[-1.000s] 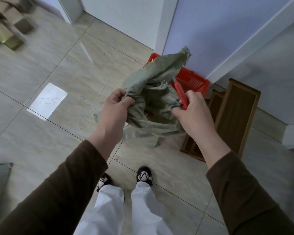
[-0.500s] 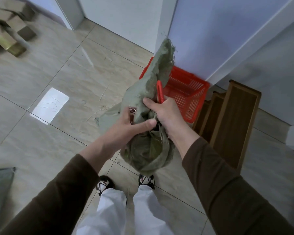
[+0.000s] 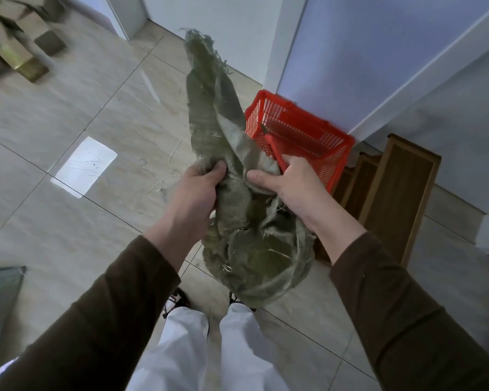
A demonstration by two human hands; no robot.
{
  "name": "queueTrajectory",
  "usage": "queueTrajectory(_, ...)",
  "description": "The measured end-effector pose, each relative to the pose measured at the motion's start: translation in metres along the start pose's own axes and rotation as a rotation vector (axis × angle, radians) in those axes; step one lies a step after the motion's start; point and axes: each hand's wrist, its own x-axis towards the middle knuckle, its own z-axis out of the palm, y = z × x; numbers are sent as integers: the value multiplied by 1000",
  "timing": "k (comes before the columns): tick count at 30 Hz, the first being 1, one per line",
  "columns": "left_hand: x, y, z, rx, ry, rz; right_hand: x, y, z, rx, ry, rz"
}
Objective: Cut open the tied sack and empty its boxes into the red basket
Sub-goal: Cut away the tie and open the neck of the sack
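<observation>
A limp olive-green woven sack hangs bunched between my hands, one frayed end sticking up toward the wall. My left hand grips the cloth on its left side. My right hand pinches the cloth with its thumb and also holds a red-handled cutter that points up. The red basket stands on the floor against the wall, just behind the sack; I see no boxes inside it. No boxes show in the sack.
Several cardboard boxes lie blurred on the tiles at the far left. Wooden frames lean by the wall to the right of the basket. Another grey-green sack lies at the left edge. My shoes stand below the sack.
The sack has been gathered and turned upright, its loose end now pointing up. My hands came together on it and have drawn slightly apart again. The basket is more exposed.
</observation>
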Motion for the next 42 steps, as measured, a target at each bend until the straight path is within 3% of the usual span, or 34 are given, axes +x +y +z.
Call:
queueTrajectory(3, -3, -5, 9, -10, 50, 16, -2, 6, 10, 74, 177, -12)
queueTrajectory(8, -8, -4, 8, 35, -198, -66, -6, 9, 18, 99, 297, -55)
queueTrajectory(15, -7, -14, 10, -104, -126, -71, -4, 9, 18, 184, 350, 94)
queueTrajectory(16, -7, -15, 10, -111, -131, -67, -4, 9, 16, 140, 342, 99)
queueTrajectory(18, -6, -19, 9, -92, -141, -47, -9, 8, 3, -183, 353, 16)
queueTrajectory(21, -6, -20, 7, -51, -125, -34, -32, -5, -18, -604, 483, -264)
queueTrajectory(23, -5, -21, 7, -46, -124, -35, -50, -16, -21, -732, 414, -399)
queueTrajectory(26, -5, -19, 5, -22, -125, -33, -72, -22, -15, -992, 226, -360)
queueTrajectory(28, -5, -17, 3, -1, -107, -27, -84, -23, -16, -1117, 198, -300)
queueTrajectory(42, -6, -21, 6, 152, -110, 100, -84, -29, -9, -1297, 109, -168)
